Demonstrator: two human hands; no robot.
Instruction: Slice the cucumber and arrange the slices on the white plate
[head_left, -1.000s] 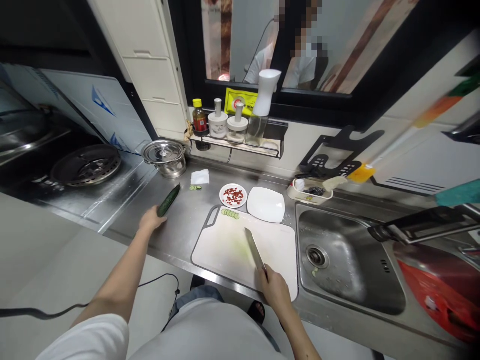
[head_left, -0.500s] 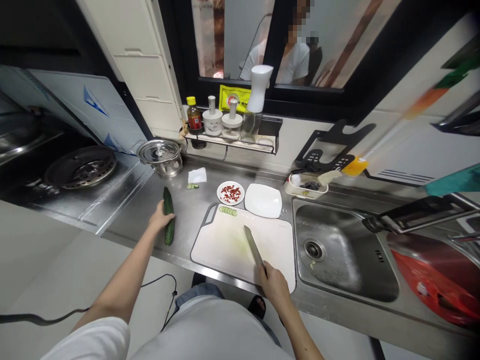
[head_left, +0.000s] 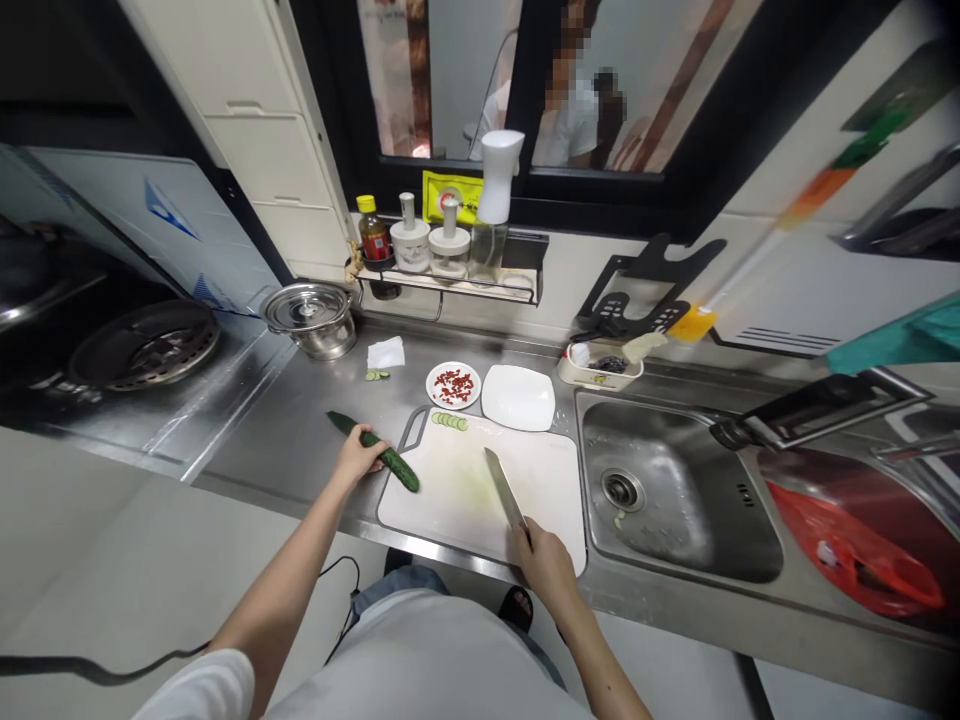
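Note:
My left hand (head_left: 360,456) is closed round the middle of a dark green cucumber (head_left: 399,468), which lies slanted with its near end over the left part of the white cutting board (head_left: 547,480). In my right hand (head_left: 541,560) is the handle of a knife (head_left: 504,486), its blade pointing away over the board. A short row of cucumber slices (head_left: 450,421) lies along the board's far left edge. Behind the board are a round plate (head_left: 433,398) with red chopped pieces and a white square plate (head_left: 519,398).
To the right is a steel sink (head_left: 675,500) with a black faucet (head_left: 780,420). A lidded steel pot (head_left: 327,338) and a stove pan (head_left: 142,345) are at left. Bottles and jars stand on a wall rack (head_left: 450,283). More slices lie by a white tissue (head_left: 386,352).
My left hand has moved right with the cucumber, which has turned from nearly straight to slanted and now reaches over the board. My right hand and the knife have hardly moved.

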